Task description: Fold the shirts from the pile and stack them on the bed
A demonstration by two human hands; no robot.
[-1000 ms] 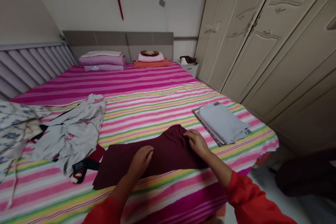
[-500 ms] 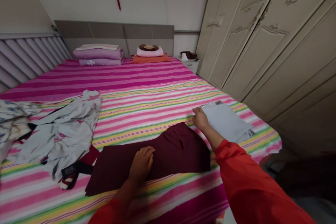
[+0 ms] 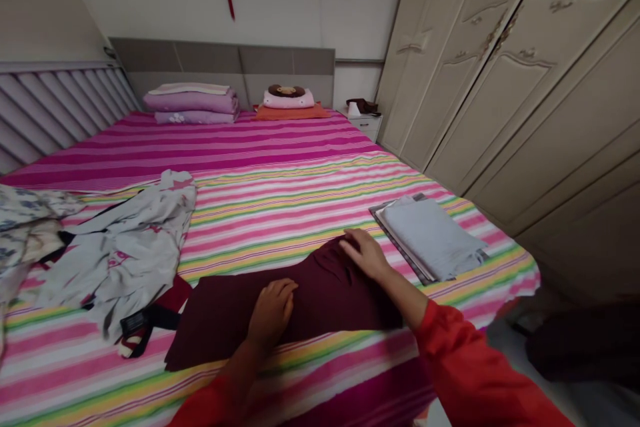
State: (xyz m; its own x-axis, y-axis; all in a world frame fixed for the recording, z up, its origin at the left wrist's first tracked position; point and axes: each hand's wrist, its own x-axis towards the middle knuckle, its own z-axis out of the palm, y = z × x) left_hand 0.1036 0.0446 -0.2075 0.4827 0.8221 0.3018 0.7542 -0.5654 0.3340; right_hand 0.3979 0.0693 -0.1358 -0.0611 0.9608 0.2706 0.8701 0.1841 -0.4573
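A dark maroon garment (image 3: 225,310) lies spread flat near the front edge of the striped bed (image 3: 280,173). My left hand (image 3: 273,307) rests palm down on its middle, fingers together and slightly curled, holding nothing. My right hand (image 3: 364,253) lies flat on the garment's upper right corner, fingers stretched out. Both sleeves are red. Just right of my right hand sits a folded light grey cloth (image 3: 430,235) on top of a thin stack.
A loose heap of grey-white clothes (image 3: 125,247) with a black strap (image 3: 145,323) lies at the left. Folded purple bedding (image 3: 193,105) and a small pillow (image 3: 289,97) are at the headboard. A cream wardrobe (image 3: 515,67) lines the right side; a nightstand (image 3: 366,121) stands beyond.
My right hand went out to the folded grey cloth, then came back onto the maroon garment's upper right corner. My left hand stayed on the garment.
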